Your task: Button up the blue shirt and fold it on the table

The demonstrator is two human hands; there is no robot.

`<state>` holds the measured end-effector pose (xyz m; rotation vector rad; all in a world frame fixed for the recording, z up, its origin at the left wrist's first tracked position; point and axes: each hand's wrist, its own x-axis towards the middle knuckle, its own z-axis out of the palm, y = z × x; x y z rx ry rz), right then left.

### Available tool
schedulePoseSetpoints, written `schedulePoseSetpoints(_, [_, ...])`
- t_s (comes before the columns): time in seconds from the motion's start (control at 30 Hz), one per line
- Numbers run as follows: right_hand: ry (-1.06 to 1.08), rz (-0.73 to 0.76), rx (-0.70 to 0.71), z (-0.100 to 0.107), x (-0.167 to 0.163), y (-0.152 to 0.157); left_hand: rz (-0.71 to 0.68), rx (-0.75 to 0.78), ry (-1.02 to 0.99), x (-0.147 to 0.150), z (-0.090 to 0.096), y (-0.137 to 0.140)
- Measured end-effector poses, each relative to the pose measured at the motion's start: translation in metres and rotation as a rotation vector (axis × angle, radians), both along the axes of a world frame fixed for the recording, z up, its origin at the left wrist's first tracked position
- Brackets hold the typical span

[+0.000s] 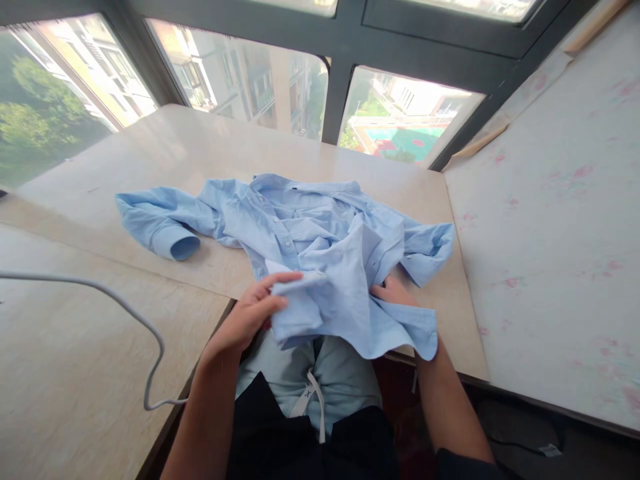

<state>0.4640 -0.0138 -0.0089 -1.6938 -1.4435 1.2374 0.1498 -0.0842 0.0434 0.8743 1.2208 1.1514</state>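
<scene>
A light blue button-up shirt point(345, 267) lies spread on the window ledge, its collar toward the window and its front partly unbuttoned. One sleeve stretches out to the left with its cuff opening showing; the other is bunched at the right. The lower hem hangs over the ledge's front edge above my lap. My left hand point(255, 303) pinches a folded part of the hem between thumb and fingers. Under the shirt's right front panel, my right hand point(393, 291) grips the cloth, its fingers partly hidden by the fabric.
The pale stone-like ledge point(200, 143) runs along dark-framed windows point(340, 93). At the right stands a wall with faded floral paper point(550, 233). A grey cable point(130, 317) curves over the lower surface at the left. Another cable with a tag point(550, 450) lies low at the right.
</scene>
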Motion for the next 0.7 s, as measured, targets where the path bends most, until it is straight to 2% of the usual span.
schedulePoseSetpoints(0.1, [-0.122, 0.159, -0.082, -0.009, 0.006, -0.006, -0.733, -0.156, 0.196, 0.008, 0.001, -0.009])
schedulePoseSetpoints(0.13, [-0.117, 0.194, -0.093, -0.008, 0.010, -0.010, -0.911, -0.162, 0.243, 0.008, 0.002, -0.011])
schedulePoseSetpoints(0.17, [-0.131, 0.222, -0.096, -0.006, 0.015, -0.013, -1.009, -0.152, 0.270, 0.007, 0.003, -0.013])
schedulePoseSetpoints(0.2, [-0.154, 0.243, -0.089, -0.003, 0.020, -0.017, -1.022, -0.136, 0.283, 0.005, 0.004, -0.013])
schedulePoseSetpoints(0.23, [-0.174, 0.265, -0.083, 0.001, 0.025, -0.021, -0.956, -0.118, 0.288, 0.002, 0.003, -0.011])
schedulePoseSetpoints(0.27, [-0.181, 0.300, -0.089, 0.006, 0.029, -0.025, -0.818, -0.095, 0.290, -0.002, 0.002, -0.008])
schedulePoseSetpoints(0.4, [-0.004, 0.609, -0.265, 0.022, 0.038, -0.029, -0.007, 0.023, 0.273, -0.015, -0.012, 0.023])
schedulePoseSetpoints(0.47, [0.082, 0.673, -0.302, 0.023, 0.041, -0.020, 0.319, 0.072, 0.279, -0.020, -0.021, 0.046])
schedulePoseSetpoints(0.5, [0.096, 0.620, -0.278, 0.022, 0.043, -0.012, 0.424, 0.086, 0.302, -0.022, -0.025, 0.058])
schedulePoseSetpoints(0.57, [0.059, 0.349, -0.165, 0.015, 0.049, 0.011, 0.529, 0.088, 0.408, -0.027, -0.034, 0.083])
schedulePoseSetpoints(0.63, [-0.044, -0.010, -0.035, 0.007, 0.056, 0.039, 0.551, 0.054, 0.619, -0.033, -0.042, 0.107])
schedulePoseSetpoints(0.7, [-0.192, -0.229, 0.042, 0.000, 0.063, 0.068, 0.549, -0.007, 0.908, -0.042, -0.049, 0.129])
